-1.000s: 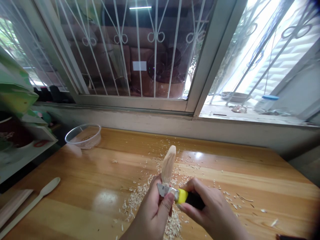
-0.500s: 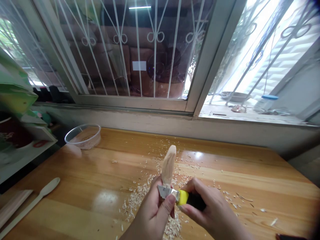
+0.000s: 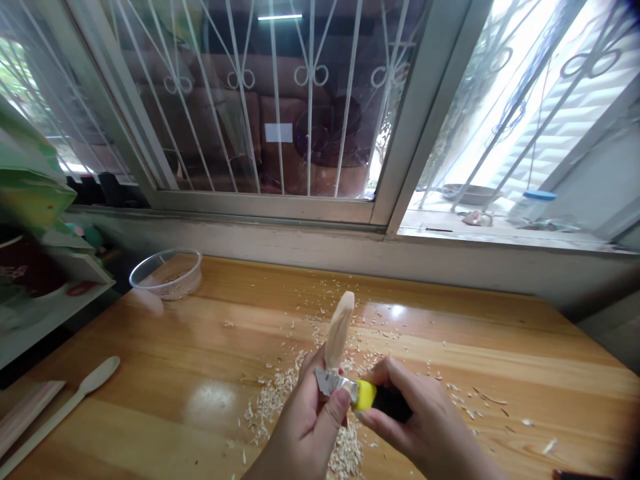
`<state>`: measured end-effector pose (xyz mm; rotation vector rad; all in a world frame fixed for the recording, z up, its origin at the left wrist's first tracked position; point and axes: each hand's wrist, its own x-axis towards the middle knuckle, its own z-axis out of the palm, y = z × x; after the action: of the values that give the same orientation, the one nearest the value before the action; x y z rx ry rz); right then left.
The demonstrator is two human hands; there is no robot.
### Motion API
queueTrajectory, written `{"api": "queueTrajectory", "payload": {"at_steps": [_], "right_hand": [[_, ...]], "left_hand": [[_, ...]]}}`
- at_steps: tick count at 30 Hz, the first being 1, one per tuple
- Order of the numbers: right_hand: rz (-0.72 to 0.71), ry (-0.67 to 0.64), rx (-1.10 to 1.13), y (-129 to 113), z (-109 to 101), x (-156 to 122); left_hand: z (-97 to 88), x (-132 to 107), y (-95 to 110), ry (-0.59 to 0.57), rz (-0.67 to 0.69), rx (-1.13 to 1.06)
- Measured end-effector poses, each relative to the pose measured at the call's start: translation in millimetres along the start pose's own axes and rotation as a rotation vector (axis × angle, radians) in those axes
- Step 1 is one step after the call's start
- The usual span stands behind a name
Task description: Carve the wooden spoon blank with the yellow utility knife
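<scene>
My left hand (image 3: 311, 417) is closed round the lower part of a pale carved piece of wood (image 3: 340, 330), whose rounded end points up and away from me. In my right hand (image 3: 417, 407) is a utility knife (image 3: 367, 395) with a yellow and black handle. Its short metal blade lies across the wood just above my left fingers. My left thumb presses on the metal part of the knife near the blade. The wood's lower end is hidden in my left hand. Wood shavings (image 3: 275, 400) lie in a heap under and around both hands.
A clear plastic bowl (image 3: 167, 288) stands at the table's back left. A wooden spoon (image 3: 93, 380) and a strip of wood (image 3: 25, 410) lie at the left. Behind the wooden table (image 3: 165, 353) is a barred window (image 3: 280, 203). A dark object (image 3: 575, 475) shows at the lower right edge.
The piece of wood has turned slightly in my left hand and its tip has shifted a little to the right. The knife and both hands have hardly moved.
</scene>
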<state>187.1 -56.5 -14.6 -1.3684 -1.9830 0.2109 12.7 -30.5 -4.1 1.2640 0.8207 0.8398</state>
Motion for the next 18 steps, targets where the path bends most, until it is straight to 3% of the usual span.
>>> {"api": "queueTrajectory", "payload": {"at_steps": [4, 10, 18], "right_hand": [[-0.014, -0.003, -0.041, 1.4, 0.3, 0.0], [-0.042, 0.118, -0.158, 1.1, 4.2, -1.1], [-0.029, 0.007, -0.017, 0.8, 1.4, -0.4]], "left_hand": [[-1.3, -0.9, 1.1, -0.003, -0.006, 0.021], [0.4, 0.4, -1.0, 0.014, -0.014, 0.061], [-0.2, -2.0, -2.4, -0.002, 0.007, -0.001]]}}
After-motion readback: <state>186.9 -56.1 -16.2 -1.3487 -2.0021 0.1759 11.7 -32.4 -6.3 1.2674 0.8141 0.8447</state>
